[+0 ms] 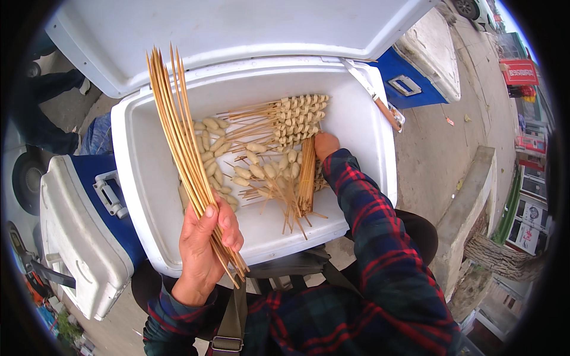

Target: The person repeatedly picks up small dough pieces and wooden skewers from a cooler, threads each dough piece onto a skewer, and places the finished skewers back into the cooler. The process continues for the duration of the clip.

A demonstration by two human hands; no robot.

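Observation:
My left hand [205,246] is closed round a loose bundle of long wooden skewers [178,130], which fan upward over the left side of an open white cooler box [133,178]. Inside the box, my right hand [325,145] reaches down at the right, beside an upright bundle of thin sticks [307,172]. Its fingers are hidden, so their grip does not show. Just beyond it lie stacked skewers of pale, notched food pieces [300,118]. Smooth, pale oblong food pieces [214,148] lie to the left, partly behind my skewers, and more skewered pieces [258,172] sit in the middle.
A knife with a wooden handle [387,114] rests across the box's right rim. The raised lid [237,29] stands at the back. Blue-and-white coolers stand at left [89,231] and back right [427,59]. A concrete kerb [466,213] and tree trunk [499,258] are at right.

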